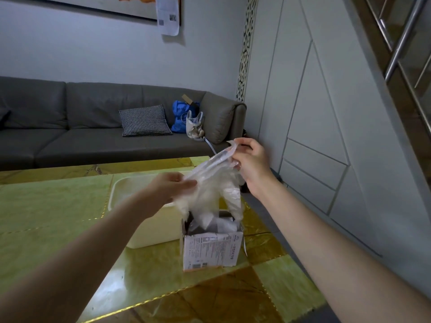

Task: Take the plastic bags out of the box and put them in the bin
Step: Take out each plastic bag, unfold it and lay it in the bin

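1. A person's two bare arms reach forward over a glossy green and gold table (58, 206), seen from a camera on their head.
2. The right hand (250, 163) is raised above the table's far right edge, its fingers and thumb pinching the top of a bunch of clear plastic bags (214, 190).
3. The left hand (172, 185) is lower and to the left, holding the same bunch at its side; its fingers seem to close lightly on the plastic, though the film blurs them.
4. The bags stretch between both hands and hang down, their lower ends still inside a small open cardboard box (211, 250).
5. The box stands upright on the table, printed text on its front, with more crumpled plastic visible inside.
6. Just behind and left of the box, touching or almost touching it, sits a cream plastic bin (151, 231) with an open top.
7. Beyond the table is a grey sofa (70, 127) holding a checked cushion (144, 120) and a blue bag (180, 116).
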Tool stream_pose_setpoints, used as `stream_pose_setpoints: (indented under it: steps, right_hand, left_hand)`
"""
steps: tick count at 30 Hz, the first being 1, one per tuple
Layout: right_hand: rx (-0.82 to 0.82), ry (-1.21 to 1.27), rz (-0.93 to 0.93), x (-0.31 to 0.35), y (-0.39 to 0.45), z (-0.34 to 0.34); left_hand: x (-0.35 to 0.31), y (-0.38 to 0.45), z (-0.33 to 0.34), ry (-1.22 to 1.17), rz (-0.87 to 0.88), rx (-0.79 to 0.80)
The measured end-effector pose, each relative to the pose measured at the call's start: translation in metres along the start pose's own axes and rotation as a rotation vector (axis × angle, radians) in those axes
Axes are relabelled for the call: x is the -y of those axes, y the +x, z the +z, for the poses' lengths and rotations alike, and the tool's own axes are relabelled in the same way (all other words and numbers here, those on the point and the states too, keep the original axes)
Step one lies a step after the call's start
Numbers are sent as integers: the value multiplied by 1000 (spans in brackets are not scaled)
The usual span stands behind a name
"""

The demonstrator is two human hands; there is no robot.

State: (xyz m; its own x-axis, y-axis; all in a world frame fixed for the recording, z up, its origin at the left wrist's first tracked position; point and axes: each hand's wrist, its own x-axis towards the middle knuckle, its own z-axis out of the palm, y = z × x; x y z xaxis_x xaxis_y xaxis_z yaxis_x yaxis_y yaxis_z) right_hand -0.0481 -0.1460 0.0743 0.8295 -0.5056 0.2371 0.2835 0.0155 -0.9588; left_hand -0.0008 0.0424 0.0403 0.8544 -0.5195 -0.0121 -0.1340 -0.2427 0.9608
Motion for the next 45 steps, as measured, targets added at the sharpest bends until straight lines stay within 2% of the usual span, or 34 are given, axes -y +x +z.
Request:
stream_pose_setpoints:
  steps: [3,5,9,14,16,18,19,21,22,24,26,30,32,34,36,40,42,45]
  right_hand:
    - [-64,-66,-14,-7,0,-3]
    - [-138,-85,-16,-13,1,-7]
    - [-271,-44,-14,-17,7,-19]
    - [-416,48,-53,-4,14,-23]
    - [-450,48,-81,3,17,-22]
    - [-461,-8,-116,9,18,-18]
    - [-448,-21,-130,12,18,-15]
    - [-338,0,-124,12,17,-11]
    - [-237,-13,-88,9,15,-9]
    - [-3,-148,37,-3,8,-6]
    - [147,-245,146,-19,3,-6]
    - [137,-262,184,-37,-1,-7]
    - [116,-245,189,-38,-1,-6]
    - [98,-201,186,-32,-3,-7]
    - [70,-60,212,-24,-4,-9]
    - [12,335,264,-14,-3,-1]
    - [3,533,301,-7,-5,10]
    - [64,742,339,5,-11,23]
  left_hand:
    - [-4,0,-6,-272,-19,18]
    - [-6,0,-10,-356,-39,-21]
    - [1,0,-19,-248,-53,-111]
    - [2,0,-11,-236,-38,-17]
    - [1,2,-2,-63,19,-26]
    - [6,5,10,393,134,-19]
    - [10,9,17,621,180,21]
    - [15,10,34,911,189,126]
    - [17,11,42,979,150,205]
    - [21,11,53,951,27,411]
    - [19,11,59,950,-48,537]
    - [11,13,70,1056,-123,595]
    - [7,12,74,1068,-57,613]
    - [7,18,70,1044,8,514]
    - [6,22,56,939,68,341]
    - [-3,16,19,456,87,40]
    - [-3,13,6,217,13,13]
    - [-4,6,-2,-132,-78,164]
